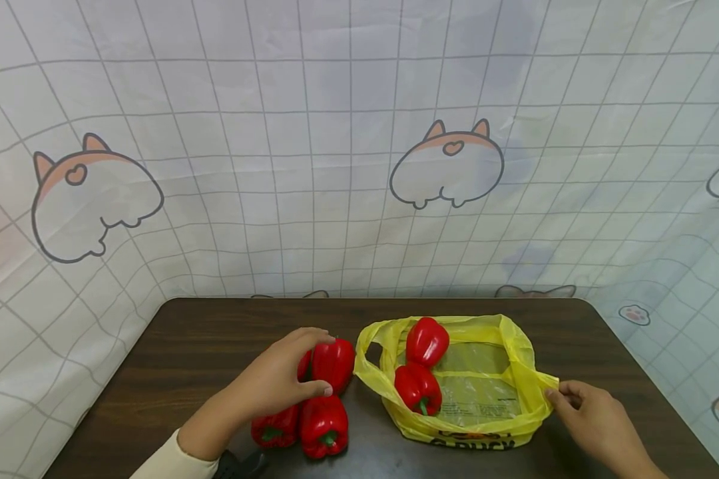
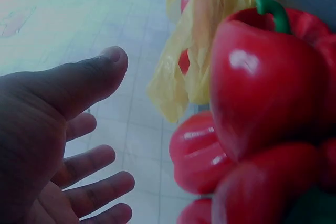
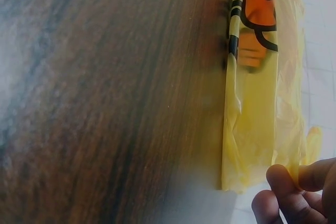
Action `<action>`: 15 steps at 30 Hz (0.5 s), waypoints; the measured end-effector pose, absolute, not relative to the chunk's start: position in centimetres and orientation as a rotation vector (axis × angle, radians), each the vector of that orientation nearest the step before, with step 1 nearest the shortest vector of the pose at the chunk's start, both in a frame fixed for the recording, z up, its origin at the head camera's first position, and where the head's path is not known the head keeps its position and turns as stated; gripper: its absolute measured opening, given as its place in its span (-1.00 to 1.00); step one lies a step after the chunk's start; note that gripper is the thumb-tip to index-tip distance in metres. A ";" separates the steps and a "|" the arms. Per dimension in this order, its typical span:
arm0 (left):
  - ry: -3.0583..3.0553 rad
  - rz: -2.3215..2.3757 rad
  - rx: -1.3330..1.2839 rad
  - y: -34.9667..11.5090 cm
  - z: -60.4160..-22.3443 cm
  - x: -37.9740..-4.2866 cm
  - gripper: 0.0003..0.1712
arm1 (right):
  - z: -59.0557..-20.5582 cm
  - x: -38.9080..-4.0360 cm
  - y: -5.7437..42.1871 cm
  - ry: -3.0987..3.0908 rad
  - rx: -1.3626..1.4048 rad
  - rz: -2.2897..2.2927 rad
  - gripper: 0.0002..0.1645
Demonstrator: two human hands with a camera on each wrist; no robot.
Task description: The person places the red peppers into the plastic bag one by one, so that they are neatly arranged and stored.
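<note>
With the yellow bag (image 1: 476, 436) taken as the centre of the clock, the left hand (image 1: 278, 378) is held out toward nine o'clock, its thumb and fingers spread and nothing gripped; in the left wrist view a gap is seen between it and the nearest pepper. Beneath and just beyond that hand, also around nine o'clock, at least four loose red peppers (image 1: 325, 424) are clustered on the dark tabletop (image 1: 180, 379), one of them mostly hidden by the fingers. Within the bag, whose mouth is spread wide, two peppers are already lodged: a back pepper (image 1: 427, 342) at ten o'clock and a front pepper (image 1: 418, 389) at eight, touching one another, with the rest of the bag's floor left bare. Just past three o'clock, the rim is pinched between thumb and fingers of the right hand (image 1: 599, 418) and drawn outward. The bagging is judged about one-third done: two peppers are inside, and at least four are left to be put in.
</note>
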State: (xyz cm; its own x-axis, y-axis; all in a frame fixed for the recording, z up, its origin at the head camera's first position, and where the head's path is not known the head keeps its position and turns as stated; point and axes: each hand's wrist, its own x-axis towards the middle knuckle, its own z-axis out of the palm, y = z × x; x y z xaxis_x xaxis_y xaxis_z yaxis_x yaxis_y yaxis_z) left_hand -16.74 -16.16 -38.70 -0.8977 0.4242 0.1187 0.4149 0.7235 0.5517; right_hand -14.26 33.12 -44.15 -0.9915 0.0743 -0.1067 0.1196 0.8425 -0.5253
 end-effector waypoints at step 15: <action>2.839 0.953 0.632 -20.2 -40.0 -14.9 -0.21 | -44.3 -14.4 32.9 2.940 0.175 -0.840 -0.37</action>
